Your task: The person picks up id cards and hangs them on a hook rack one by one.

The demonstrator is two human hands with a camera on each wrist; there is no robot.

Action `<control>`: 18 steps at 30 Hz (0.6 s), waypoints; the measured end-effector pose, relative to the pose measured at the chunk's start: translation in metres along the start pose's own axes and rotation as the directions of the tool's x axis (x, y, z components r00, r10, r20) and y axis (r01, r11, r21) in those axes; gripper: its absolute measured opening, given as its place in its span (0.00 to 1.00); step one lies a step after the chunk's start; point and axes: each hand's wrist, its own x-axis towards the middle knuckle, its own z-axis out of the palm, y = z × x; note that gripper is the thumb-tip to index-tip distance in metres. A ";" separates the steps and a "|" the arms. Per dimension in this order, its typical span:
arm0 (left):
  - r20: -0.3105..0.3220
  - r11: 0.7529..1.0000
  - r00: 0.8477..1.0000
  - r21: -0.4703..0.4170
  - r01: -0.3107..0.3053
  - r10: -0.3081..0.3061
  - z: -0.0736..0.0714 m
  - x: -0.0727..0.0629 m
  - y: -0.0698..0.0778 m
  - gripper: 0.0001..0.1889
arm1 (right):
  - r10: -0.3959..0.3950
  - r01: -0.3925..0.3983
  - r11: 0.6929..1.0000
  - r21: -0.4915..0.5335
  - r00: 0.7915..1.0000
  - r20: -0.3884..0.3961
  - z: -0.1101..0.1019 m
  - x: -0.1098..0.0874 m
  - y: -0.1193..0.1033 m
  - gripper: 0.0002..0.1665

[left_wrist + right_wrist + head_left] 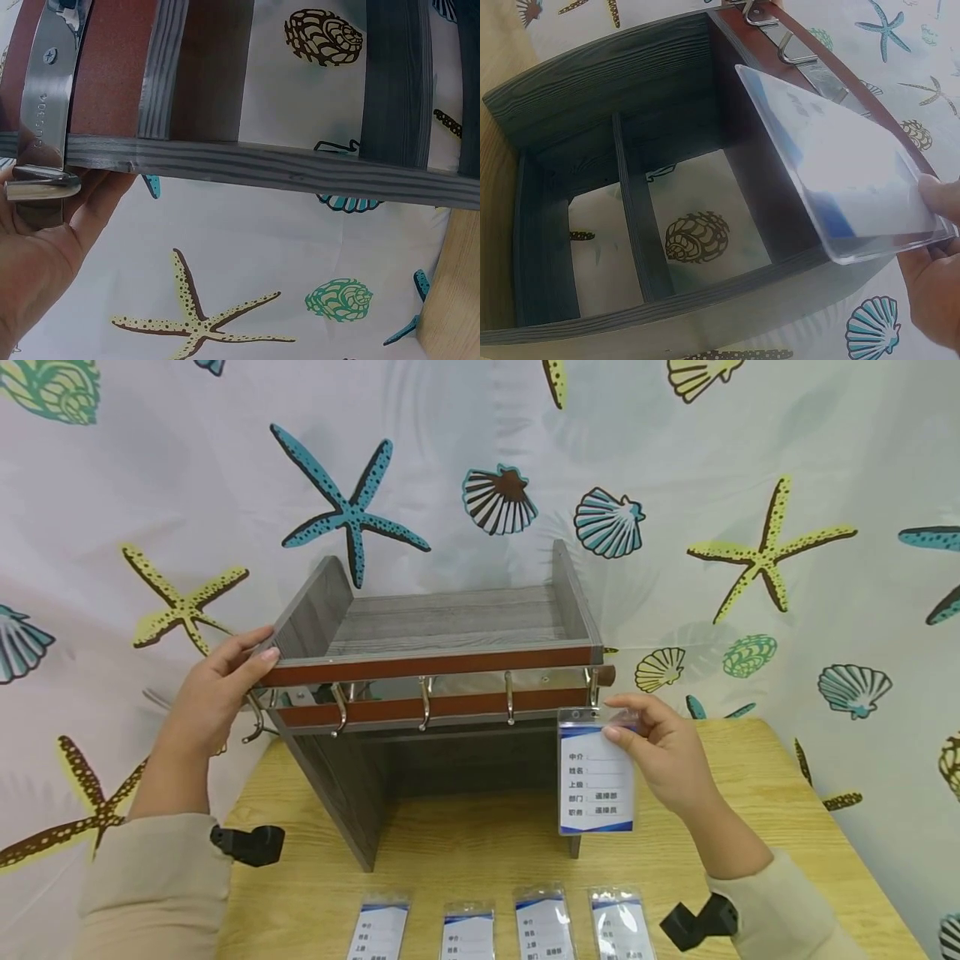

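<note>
A grey wooden shelf (pixel 442 618) with two red-brown front rails and several metal hooks (pixel 425 702) stands on the table. My left hand (pixel 206 697) grips its upper left front corner, thumb at the front; the left wrist view shows this hand (pixel 45 262) behind a hook plate (pixel 46 97). With thumb and fingers my right hand (pixel 663 752) pinches the top right corner of a clear badge holder (pixel 596 777) with a white and blue card. The badge hangs upright, its top edge right at the rightmost hook (pixel 592 683). In the right wrist view the badge (pixel 840 165) overlaps the rail.
Several more badges lie in a row near the front of the wooden table (pixel 697 877), one of them a badge (pixel 542 922) near the middle. Behind the shelf hangs a white curtain (pixel 480 410) printed with starfish and shells.
</note>
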 end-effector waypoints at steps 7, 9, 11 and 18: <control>-0.005 1.000 1.000 -0.015 -0.007 0.007 0.001 0.000 -0.002 0.27 | 0.041 -0.041 0.999 -0.017 0.999 -0.020 0.001 -0.001 0.001 0.14; -0.006 1.000 1.000 -0.014 -0.009 0.009 0.001 -0.001 -0.002 0.27 | 0.045 -0.046 0.999 -0.026 0.999 -0.025 0.002 -0.001 0.001 0.14; -0.009 1.000 1.000 -0.013 -0.015 0.014 0.001 -0.001 -0.002 0.27 | 0.045 -0.046 0.998 -0.037 0.999 -0.029 0.002 -0.001 0.001 0.14; -0.022 0.999 0.999 -0.013 -0.036 0.035 0.003 0.000 -0.003 0.27 | 0.035 -0.038 0.996 -0.076 0.999 -0.038 0.001 -0.002 0.002 0.14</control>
